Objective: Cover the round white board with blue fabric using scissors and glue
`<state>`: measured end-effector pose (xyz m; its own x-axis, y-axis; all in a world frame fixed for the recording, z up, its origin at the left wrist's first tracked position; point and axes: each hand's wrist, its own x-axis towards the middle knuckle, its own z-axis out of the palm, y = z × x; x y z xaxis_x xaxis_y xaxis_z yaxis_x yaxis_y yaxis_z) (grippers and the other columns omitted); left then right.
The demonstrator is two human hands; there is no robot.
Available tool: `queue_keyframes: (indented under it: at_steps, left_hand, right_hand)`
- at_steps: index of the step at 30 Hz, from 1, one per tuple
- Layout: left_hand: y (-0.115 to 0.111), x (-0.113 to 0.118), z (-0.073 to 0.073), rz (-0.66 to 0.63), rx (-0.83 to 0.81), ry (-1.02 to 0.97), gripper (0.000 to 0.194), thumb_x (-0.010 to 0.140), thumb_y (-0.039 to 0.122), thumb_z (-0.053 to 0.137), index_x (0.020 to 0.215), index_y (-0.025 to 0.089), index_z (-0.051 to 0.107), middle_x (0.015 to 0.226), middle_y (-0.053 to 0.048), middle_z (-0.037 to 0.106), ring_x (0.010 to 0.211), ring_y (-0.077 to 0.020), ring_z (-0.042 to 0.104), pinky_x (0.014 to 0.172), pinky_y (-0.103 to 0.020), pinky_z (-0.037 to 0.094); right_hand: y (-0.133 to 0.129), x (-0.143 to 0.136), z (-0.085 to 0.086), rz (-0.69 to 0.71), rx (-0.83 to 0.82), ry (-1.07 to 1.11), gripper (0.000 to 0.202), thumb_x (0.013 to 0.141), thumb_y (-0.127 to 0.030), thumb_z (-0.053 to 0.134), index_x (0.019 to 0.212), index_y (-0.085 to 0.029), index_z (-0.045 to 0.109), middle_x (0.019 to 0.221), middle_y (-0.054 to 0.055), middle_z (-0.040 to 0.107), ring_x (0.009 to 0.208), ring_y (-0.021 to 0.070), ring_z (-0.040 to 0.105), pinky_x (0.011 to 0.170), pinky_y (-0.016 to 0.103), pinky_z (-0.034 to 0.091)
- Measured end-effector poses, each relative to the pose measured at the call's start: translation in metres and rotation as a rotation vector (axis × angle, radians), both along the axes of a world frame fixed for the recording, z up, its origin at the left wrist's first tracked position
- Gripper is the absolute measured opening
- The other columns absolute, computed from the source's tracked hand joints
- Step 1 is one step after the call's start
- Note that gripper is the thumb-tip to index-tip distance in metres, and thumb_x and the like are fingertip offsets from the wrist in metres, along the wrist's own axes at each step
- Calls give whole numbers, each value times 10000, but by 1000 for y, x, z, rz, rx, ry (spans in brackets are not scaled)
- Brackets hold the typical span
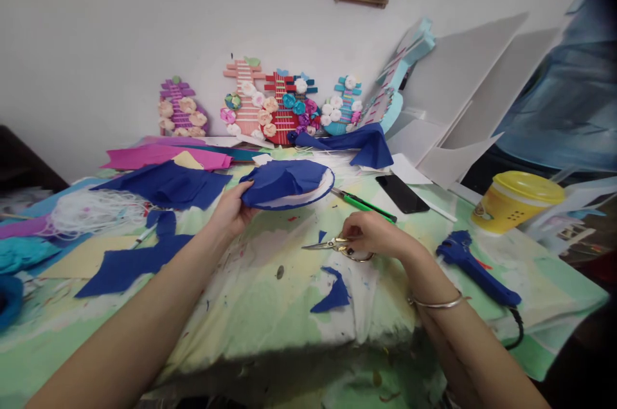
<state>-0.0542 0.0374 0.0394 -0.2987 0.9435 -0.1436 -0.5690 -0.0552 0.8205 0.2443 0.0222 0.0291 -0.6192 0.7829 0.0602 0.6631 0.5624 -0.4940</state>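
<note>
My left hand (234,208) is closed on the near left edge of a flat round disc (284,181), partly covered in dark blue cloth or paper, with a white strip showing along its right rim. It is held above the table. To the right, my right hand (371,233) has its fingers curled at the handles of small gold-handled scissors (332,245). The blades point left, low over the tabletop, and look nearly closed. Just below the scissors lies a curved blue scrap (333,292). A green craft knife (369,206) rests behind my right hand.
Right of my hands are a black phone (402,193), a blue glue gun (475,266) and a yellow tub (515,203). More blue material (139,261) and tangled white string (96,209) lie left. Flower-decorated instrument-shaped pieces (284,107) lean on the wall. The table's front edge (289,354) is near me.
</note>
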Motion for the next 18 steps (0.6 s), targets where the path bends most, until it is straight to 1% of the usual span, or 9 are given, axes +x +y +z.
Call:
queue_keyframes:
  at_steps: [2,4,7,9,11,13,15,18]
  left_hand:
    - [-3,3,2,3,-10,19,81,791,74,538,762,119,599,571,-1,641,433,-93,594,478,-211,573]
    - [-5,5,3,7,-13,43,56,773,78,562,768,126,591,556,10,623,415,-93,577,432,-206,553]
    - [-6,6,2,14,-9,82,49,753,90,591,780,130,590,560,17,612,408,-92,562,418,-214,543]
    - [-6,7,2,22,-3,104,48,744,100,602,779,130,589,566,18,606,408,-89,556,429,-220,545]
    - [-7,8,2,33,1,121,54,734,107,610,773,134,584,562,25,595,408,-84,548,439,-218,542]
    - [-7,9,3,40,1,134,62,730,110,613,769,139,574,552,31,584,412,-83,545,442,-216,539]
    - [-8,9,4,44,-2,145,67,733,111,608,764,146,561,548,33,580,416,-86,545,438,-219,536]
    - [-7,7,4,52,-6,158,75,740,112,596,759,156,538,547,35,579,416,-90,544,430,-227,535]
  right_hand:
    - [-2,1,0,38,-10,-41,121,647,-173,595,741,-179,670,657,1,646,584,118,531,526,228,340]
    - [-5,1,-1,45,-13,-64,123,620,-173,599,725,-184,662,624,-6,632,544,114,508,491,229,312]
    - [-10,-1,-2,16,77,-93,88,560,-151,614,639,-190,622,586,-1,615,527,121,488,475,241,281]
    - [-12,-3,-3,23,117,-102,89,552,-139,609,623,-192,598,592,6,616,542,127,494,485,243,283]
    - [-13,-3,-1,31,93,-55,153,577,-130,591,713,-199,596,601,-9,613,542,122,494,495,235,294]
    - [-14,-2,1,48,29,33,276,619,-123,573,881,-211,578,608,-37,603,530,111,486,504,221,316]
    - [-15,-1,5,94,-31,96,348,661,-141,585,998,-220,547,625,-51,592,531,107,490,517,214,341]
    - [-17,-1,10,188,-76,131,348,680,-210,658,1018,-219,578,613,-51,554,534,105,485,518,216,350]
